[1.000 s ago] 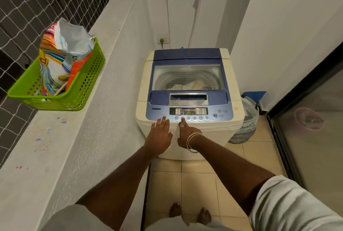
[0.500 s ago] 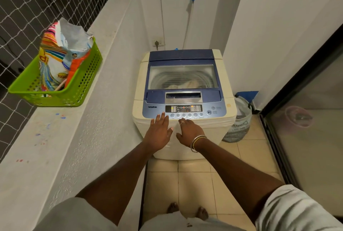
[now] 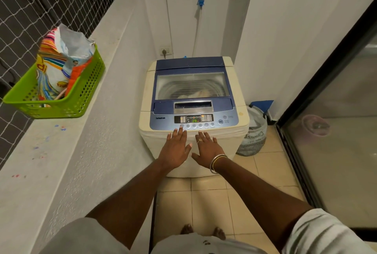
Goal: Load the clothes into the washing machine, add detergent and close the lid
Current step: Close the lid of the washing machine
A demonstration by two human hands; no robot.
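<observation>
A cream top-loading washing machine (image 3: 234, 74) with a blue lid (image 3: 189, 63) stands ahead, lid down. Through the lid's clear window (image 3: 191, 85) I see pale clothes (image 3: 201, 94) in the drum. The control panel (image 3: 193, 120) shows lit green digits. My left hand (image 3: 175, 147) lies flat with straight fingers at the machine's front edge, fingertips just below the row of buttons. My right hand (image 3: 208, 147), with a ring and bangles, rests flat beside it, fingers spread. A colourful detergent bag (image 3: 59, 60) stands open in a green basket (image 3: 85, 94) on the ledge at left.
A white ledge (image 3: 61, 151) with netting behind it runs along the left. A striped laundry bag (image 3: 255, 133) sits on the tiled floor right of the machine. A glass sliding door (image 3: 336, 131) closes off the right side. A wall socket (image 3: 165, 51) and hose are behind the machine.
My right index finger was pressing a panel button; the hand has drawn back and now lies flat at the front edge. The display has lit up. My left hand barely moved.
</observation>
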